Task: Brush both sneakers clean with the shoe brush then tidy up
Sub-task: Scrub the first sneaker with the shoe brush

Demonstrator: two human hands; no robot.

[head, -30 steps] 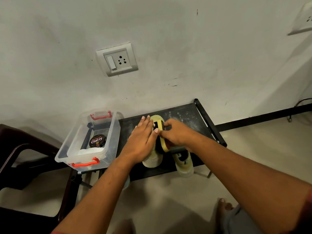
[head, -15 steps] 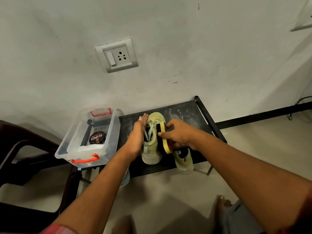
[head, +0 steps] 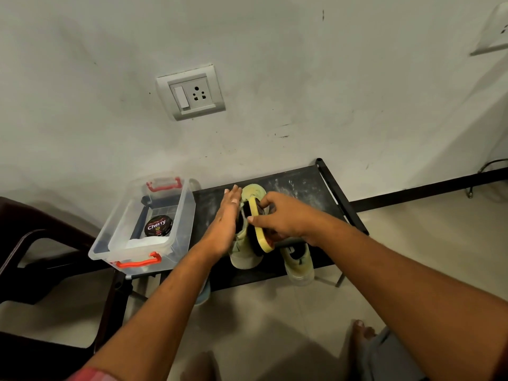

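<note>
View from the head camera, looking down on a black worktop (head: pixel 299 185) set against a wall. The right hand (head: pixel 286 218) has its grip closed round the shoe brush (head: pixel 259 235), thumb on the near side and fingers curled over the far side of its yellow back. The brush stands on edge along the first sneaker (head: pixel 243 257), its black bristles turned towards the shoe's upper. The left hand (head: pixel 224 229) has an open grip: its fingers are straight and lie flat against the left side of that sneaker. The second sneaker (head: pixel 298 264) lies just to the right, partly under the right wrist, its heel over the worktop's front edge. At the left end stands a clear plastic box (head: pixel 123 240) with red handles, a polish tin (head: pixel 158 226) inside.
</note>
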